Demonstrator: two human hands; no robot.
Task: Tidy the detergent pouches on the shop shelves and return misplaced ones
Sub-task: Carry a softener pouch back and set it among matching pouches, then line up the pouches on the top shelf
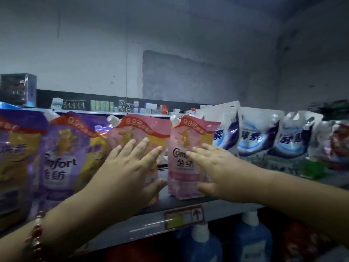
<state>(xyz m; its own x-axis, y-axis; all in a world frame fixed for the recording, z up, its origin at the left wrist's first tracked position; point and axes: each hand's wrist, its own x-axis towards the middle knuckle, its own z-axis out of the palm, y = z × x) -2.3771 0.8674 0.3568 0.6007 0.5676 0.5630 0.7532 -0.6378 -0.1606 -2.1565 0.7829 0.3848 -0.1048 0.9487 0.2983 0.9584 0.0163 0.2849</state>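
Both hands are up at the shelf (pixel 188 203) here, working on the two pink Comfort pouches in the middle of the row. The left hand (pixel 130 167) is laid flat against the front of the left pink pouch (pixel 139 129), fingers (pixel 143 146) straight and spread a bit, thumb sticking out toward the gap between the two pinks, so it's pressing rather than gripping anything. There's a beaded bracelet (pixel 35 235) on that wrist. The right hand (pixel 217 171) is on the right pink pouch (pixel 186 148), fingers stretched out across the printed front and the thumb down near the bottom right corner of the pack; looks like flat contact too, not a pinch. That right pouch stands upright near the shelf's front edge, a small gap apart from its pink neighbour. Left of the pinks there's a purple Comfort pouch (pixel 64 152) and another purple one (pixel 15 157) at the frame edge, all leaning on each other. To the right, just behind the right pink pouch, is a row of white and blue pouches (pixel 258 133). Price tag (pixel 184 216) is on the shelf lip, blue bottles (pixel 251 241) with white caps on the shelf underneath, and small boxes (pixel 105 105) sit on a far shelf in the back.
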